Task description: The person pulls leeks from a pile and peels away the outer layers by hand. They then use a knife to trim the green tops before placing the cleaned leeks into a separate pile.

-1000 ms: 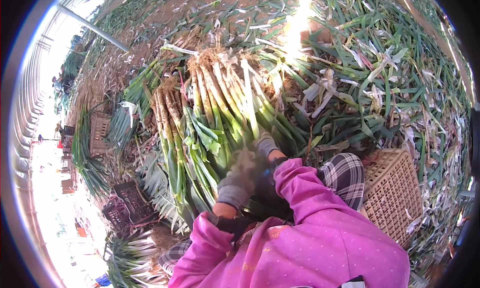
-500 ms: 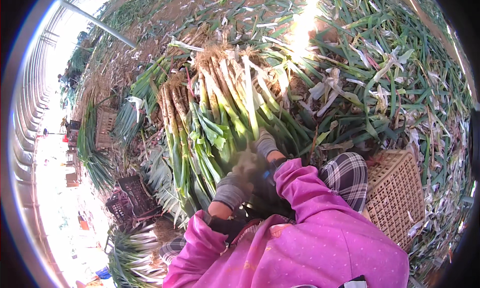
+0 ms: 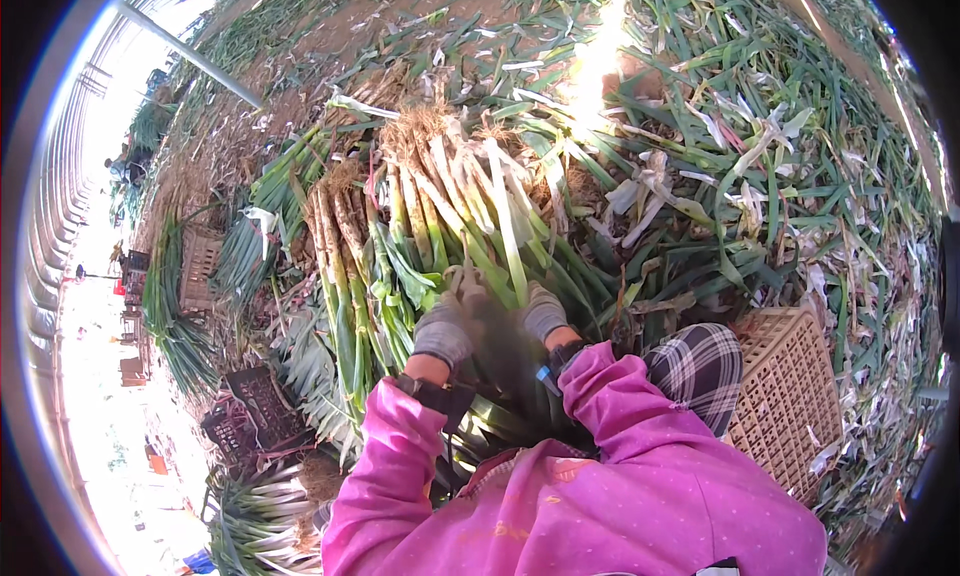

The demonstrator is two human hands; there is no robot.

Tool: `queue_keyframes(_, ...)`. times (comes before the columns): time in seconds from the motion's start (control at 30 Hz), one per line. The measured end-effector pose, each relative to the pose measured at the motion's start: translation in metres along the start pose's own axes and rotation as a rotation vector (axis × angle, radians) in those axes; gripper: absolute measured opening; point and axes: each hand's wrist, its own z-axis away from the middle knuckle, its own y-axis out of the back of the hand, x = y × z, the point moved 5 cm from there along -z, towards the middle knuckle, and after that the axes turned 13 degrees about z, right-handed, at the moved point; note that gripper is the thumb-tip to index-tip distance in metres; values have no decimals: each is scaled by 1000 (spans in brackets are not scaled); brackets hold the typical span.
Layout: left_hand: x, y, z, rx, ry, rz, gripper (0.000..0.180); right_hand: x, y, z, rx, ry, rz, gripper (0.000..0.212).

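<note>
We saw that the big pile of leeks (image 3: 450, 216) had stayed put, in front of the person, with hairy roots away from them and green leaves toward them. The pink sleeves (image 3: 612, 384) had shifted a bit. The left hand (image 3: 443, 333) had gone up, closer to the roots, and the right hand (image 3: 545, 312) had come back a little. So both were now nearly level over the leafy part, apart from each other, which seemed to mean sorting or pulling there. The right hand was at the low end of a pale stalk (image 3: 508, 226), but we could not tell if it pinched it. The left hand's fingers were blurry, so we could not tell if they were spread or pinching.

The floor (image 3: 400, 21) was brown dirt, and leaves and peels lay all over it. On the left, a bright wall (image 3: 50, 276) had curved ribs. A tan crate (image 3: 785, 406) stood by the right knee (image 3: 697, 371). A bunch of white stems (image 3: 270, 521) lay at the lower left, just below a black crate (image 3: 265, 406). A thin pole (image 3: 190, 51) leaned at the upper left.
</note>
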Motion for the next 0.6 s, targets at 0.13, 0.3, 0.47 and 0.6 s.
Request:
queue_keyframes(0.13, 11, -2, 13, -47, -49, -106, 49, 6, 0, -4, -5, -20, -3, 55)
queue_keyframes(0.3, 16, -25, 45, -95, -175, -86, 45, 24, 5, -12, 29, -43, -22, 54)
queue_keyframes(0.47, 5, 0, -7, 34, -106, -112, 47, 13, 3, -7, -9, -26, -46, 57)
queue_keyframes(0.6, 5, 34, -48, 102, -9, -54, 54, 18, 2, -7, -17, -13, -38, 60)
